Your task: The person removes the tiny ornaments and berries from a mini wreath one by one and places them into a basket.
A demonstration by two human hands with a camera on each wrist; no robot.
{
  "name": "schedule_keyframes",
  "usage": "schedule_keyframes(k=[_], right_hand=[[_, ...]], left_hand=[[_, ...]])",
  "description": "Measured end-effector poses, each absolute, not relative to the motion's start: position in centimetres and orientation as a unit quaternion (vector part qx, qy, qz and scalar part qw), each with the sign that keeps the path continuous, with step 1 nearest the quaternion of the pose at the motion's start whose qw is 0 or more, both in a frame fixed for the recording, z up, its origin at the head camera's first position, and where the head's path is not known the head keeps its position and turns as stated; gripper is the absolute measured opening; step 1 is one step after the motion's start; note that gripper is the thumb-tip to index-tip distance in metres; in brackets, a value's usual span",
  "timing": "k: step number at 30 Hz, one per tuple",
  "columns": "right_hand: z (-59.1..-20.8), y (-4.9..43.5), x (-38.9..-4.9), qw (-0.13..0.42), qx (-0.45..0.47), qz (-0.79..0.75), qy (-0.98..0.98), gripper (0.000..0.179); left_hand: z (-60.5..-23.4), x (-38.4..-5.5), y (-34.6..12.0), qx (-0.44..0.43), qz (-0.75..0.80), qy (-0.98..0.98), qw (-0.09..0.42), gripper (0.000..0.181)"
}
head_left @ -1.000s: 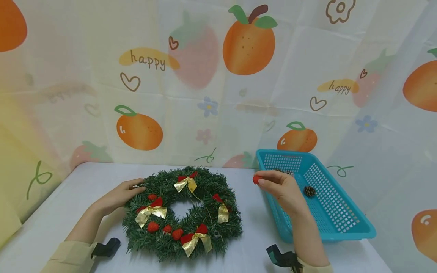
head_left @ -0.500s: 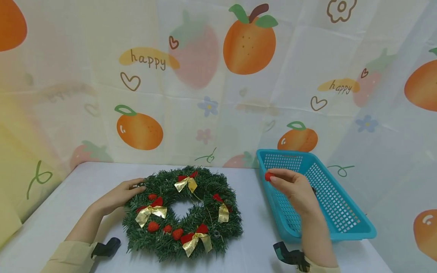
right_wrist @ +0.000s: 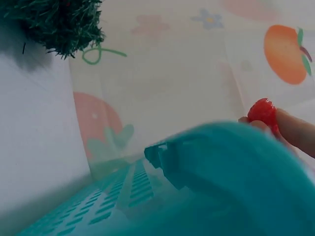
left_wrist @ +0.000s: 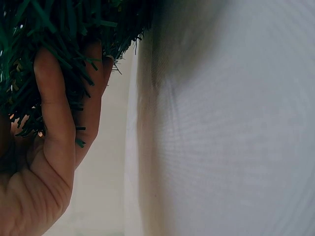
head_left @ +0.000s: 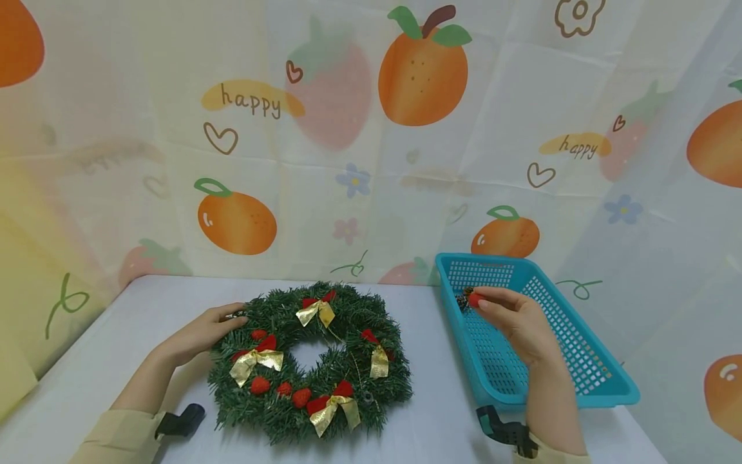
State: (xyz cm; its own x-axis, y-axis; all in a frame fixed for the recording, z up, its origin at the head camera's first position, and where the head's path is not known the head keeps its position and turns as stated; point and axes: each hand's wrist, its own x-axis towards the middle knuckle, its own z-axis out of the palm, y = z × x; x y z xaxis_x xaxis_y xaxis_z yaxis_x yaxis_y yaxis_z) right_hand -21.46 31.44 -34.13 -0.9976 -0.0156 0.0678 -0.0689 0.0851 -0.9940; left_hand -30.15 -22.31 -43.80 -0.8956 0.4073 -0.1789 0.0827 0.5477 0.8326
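A green Christmas wreath [head_left: 379, 316] lies on the table, trimmed with red-and-gold bows [head_left: 333, 412] and several red berry ornaments [head_left: 301, 397]. My left hand [head_left: 199, 334] grips its left edge; in the left wrist view, fingers [left_wrist: 56, 113] lie along the green needles on both sides of that edge. Between thumb and fingertips, my right hand [head_left: 524, 322] pinches another red berry ornament [head_left: 475, 299], [right_wrist: 262, 111] over the left part of the blue basket [head_left: 585, 328]. Just behind the ornament, a pine cone [head_left: 464, 298] shows inside the basket, partly hidden by the hand.
The white-covered table [head_left: 426, 367] runs back to a fruit-printed curtain [head_left: 324, 212]. The basket stands at the right with its perforated walls raised; its near rim [right_wrist: 221, 130] fills the lower part of the right wrist view.
My right hand has moved right with the red berry ornament, from beside the basket's left rim to over its inside. My left hand and the wreath have stayed put.
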Motion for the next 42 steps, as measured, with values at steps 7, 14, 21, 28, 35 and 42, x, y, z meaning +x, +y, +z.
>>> schedule_keyframes(k=[7,14,21,28,35,42], right_hand=[[-34.2,32.5,-21.4,0.015,0.022,0.665,-0.747,0.022],[-34.5,33.2,-21.4,0.013,0.012,0.651,-0.759,0.028],[-34.9,33.7,-21.6,0.013,-0.015,0.604,-0.797,0.042],[-35.2,34.1,-21.8,0.007,-0.044,0.595,-0.803,0.043],[-35.3,34.4,-21.8,0.002,-0.053,0.602,-0.797,0.039],[-35.4,34.6,-21.9,0.004,-0.05,0.598,-0.8,0.036]], left_hand=[[-43.7,-30.2,-22.3,0.143,0.457,0.86,0.177,0.074],[-43.7,-30.1,-22.2,0.138,0.46,0.858,0.182,0.075],[-43.7,-30.1,-22.3,0.143,0.46,0.857,0.181,0.074],[-43.7,-30.1,-22.3,0.143,0.46,0.858,0.18,0.074],[-43.7,-30.1,-22.2,0.138,0.457,0.86,0.182,0.074],[-43.7,-30.1,-22.3,0.14,0.455,0.861,0.179,0.074]])
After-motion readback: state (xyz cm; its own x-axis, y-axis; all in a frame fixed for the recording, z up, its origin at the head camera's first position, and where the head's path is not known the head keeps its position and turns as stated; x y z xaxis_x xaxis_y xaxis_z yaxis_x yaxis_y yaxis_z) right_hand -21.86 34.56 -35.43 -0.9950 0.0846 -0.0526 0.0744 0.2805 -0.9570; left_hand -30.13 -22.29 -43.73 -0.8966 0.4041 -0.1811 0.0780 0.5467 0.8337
